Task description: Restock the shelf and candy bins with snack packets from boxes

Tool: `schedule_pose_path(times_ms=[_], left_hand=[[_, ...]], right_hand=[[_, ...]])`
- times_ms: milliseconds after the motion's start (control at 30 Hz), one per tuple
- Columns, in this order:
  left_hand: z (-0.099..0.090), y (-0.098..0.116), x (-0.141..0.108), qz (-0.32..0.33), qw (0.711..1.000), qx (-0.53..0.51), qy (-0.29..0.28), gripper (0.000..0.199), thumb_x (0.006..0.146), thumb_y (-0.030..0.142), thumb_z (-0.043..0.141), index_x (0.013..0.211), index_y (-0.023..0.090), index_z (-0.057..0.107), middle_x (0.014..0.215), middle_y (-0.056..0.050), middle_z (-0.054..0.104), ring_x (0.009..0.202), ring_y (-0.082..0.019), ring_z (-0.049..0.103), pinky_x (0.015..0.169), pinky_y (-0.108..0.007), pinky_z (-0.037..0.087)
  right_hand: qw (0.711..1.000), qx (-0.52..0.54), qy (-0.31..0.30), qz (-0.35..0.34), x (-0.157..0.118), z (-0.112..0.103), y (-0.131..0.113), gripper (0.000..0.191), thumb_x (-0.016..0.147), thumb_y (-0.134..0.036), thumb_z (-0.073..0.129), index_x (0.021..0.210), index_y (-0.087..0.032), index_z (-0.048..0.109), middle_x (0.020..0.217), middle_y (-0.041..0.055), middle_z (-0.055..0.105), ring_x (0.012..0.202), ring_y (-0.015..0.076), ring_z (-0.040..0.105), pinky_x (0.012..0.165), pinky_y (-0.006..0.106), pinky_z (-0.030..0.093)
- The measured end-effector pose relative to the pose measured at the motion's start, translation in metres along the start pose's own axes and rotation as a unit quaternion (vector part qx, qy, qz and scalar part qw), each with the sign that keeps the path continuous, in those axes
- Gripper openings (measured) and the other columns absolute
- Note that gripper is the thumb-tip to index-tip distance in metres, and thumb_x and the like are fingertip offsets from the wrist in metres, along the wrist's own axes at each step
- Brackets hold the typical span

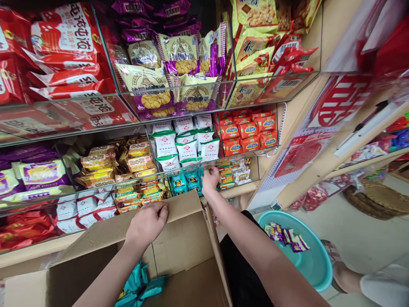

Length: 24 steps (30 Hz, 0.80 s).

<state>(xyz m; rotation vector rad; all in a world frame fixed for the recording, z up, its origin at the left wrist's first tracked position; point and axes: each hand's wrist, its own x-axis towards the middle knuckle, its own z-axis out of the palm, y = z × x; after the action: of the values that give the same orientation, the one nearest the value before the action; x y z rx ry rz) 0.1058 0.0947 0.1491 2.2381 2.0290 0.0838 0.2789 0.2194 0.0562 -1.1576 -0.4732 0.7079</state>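
Note:
My left hand point(147, 221) rests on the top edge of an open cardboard box point(180, 207), fingers curled over it. Several teal snack packets point(140, 286) lie at the bottom of that box. On the lower shelf my right hand point(210, 178) reaches over the clear front panel, among teal packets point(179, 183) in a compartment. Its fingers are closed together, and what they hold, if anything, is hidden. Just above it stand stacked white-and-green packets point(187, 150). Orange and white small packets point(234, 172) fill the compartment to its right.
Red packets point(244, 132), yellow-brown packets point(99, 164) and purple biscuit packs point(179, 57) fill the surrounding shelves. Clear panels edge the compartments. A turquoise basin point(315, 264) with several purple packets stands on the floor, right, beside another person's foot point(347, 275). A woven basket point(380, 198) lies farther back.

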Motion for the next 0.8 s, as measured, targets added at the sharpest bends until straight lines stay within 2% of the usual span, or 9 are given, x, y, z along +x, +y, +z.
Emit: schedule_pose_path(times_ms=[200,300,433,533,633,800], left_hand=[[0.0,0.0,0.001,0.006,1.0,0.006,-0.001,0.04,0.081,0.04,0.025,0.095,0.027,0.06,0.105,0.0,0.063,0.098,-0.022,0.055,0.078,-0.031,0.042],[0.001,-0.001,0.001,0.008,1.0,0.009,0.002,0.04,0.082,0.041,0.025,0.095,0.027,0.06,0.105,0.0,0.063,0.098,-0.021,0.055,0.076,-0.03,0.042],[0.001,-0.001,0.0,0.006,1.0,0.012,0.003,0.04,0.082,0.04,0.024,0.095,0.027,0.06,0.105,-0.001,0.063,0.098,-0.022,0.055,0.075,-0.03,0.042],[0.0,0.001,-0.001,0.0,1.0,0.012,0.001,0.04,0.081,0.04,0.025,0.095,0.027,0.06,0.105,-0.001,0.063,0.097,-0.022,0.056,0.075,-0.03,0.042],[-0.001,0.001,-0.001,0.001,1.0,0.016,0.001,0.04,0.082,0.04,0.025,0.095,0.027,0.06,0.104,-0.001,0.064,0.095,-0.022,0.057,0.073,-0.03,0.042],[0.0,0.0,0.0,0.007,1.0,0.019,0.004,0.041,0.082,0.041,0.024,0.096,0.028,0.06,0.104,-0.001,0.064,0.093,-0.022,0.057,0.071,-0.029,0.043]], right_hand=[[0.984,0.159,0.02,0.081,-0.007,-0.003,-0.008,0.017,0.065,-0.019,0.054,0.081,-0.018,0.046,0.066,-0.0061,0.04,0.056,0.0058,0.048,0.064,0.026,0.052],[0.984,0.159,0.011,0.079,-0.004,0.004,-0.009,0.017,0.065,-0.018,0.052,0.079,-0.019,0.044,0.07,-0.0049,0.044,0.061,0.0068,0.051,0.066,0.028,0.052],[0.993,0.114,-0.019,0.032,0.003,0.008,-0.006,0.02,0.064,-0.02,0.052,0.084,-0.018,0.047,0.086,0.0005,0.051,0.072,0.0101,0.054,0.066,0.028,0.052],[0.995,0.09,-0.006,0.034,0.002,0.002,0.0,0.02,0.066,-0.025,0.052,0.083,-0.018,0.047,0.082,0.0001,0.05,0.068,0.0092,0.053,0.065,0.027,0.052],[0.992,0.117,0.001,0.052,0.001,0.0,0.004,0.019,0.066,-0.024,0.053,0.083,-0.018,0.046,0.076,-0.0022,0.047,0.066,0.0081,0.053,0.067,0.026,0.052],[0.986,0.15,-0.003,0.065,0.006,0.016,-0.003,0.024,0.065,-0.021,0.053,0.087,-0.019,0.044,0.08,-0.0009,0.055,0.069,0.0094,0.056,0.068,0.027,0.051]])
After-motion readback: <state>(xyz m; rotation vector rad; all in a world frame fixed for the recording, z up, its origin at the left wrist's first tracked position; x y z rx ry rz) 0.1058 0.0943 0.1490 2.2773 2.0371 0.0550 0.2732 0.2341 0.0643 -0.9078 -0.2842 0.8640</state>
